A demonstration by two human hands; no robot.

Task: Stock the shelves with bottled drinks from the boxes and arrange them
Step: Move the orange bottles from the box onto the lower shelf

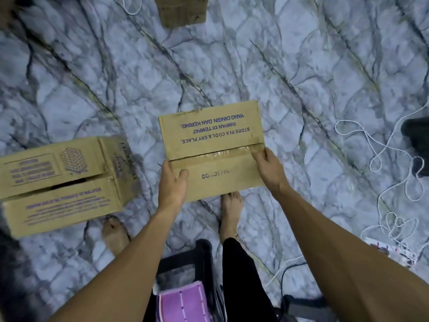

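Box: brown cardboard box (212,138), purple print; I see its seam taped.
Hands: left hand (173,183), right hand (267,167) grip its sides.
Nine o'clock: second carton (58,182), ajar.

On the far flap of the brown cardboard box (212,135) in the middle we read purple capitals, upside down to us: "STORE IN A COOL & DRY PLACE, SIMPAN DI TEMPAT YANG DINGIN DAN KERING". On its near flap we make out only a faded "DO"; the rest is smudged. The second brown cardboard carton (58,182) at the left carries purple lines too blurred for us to read.
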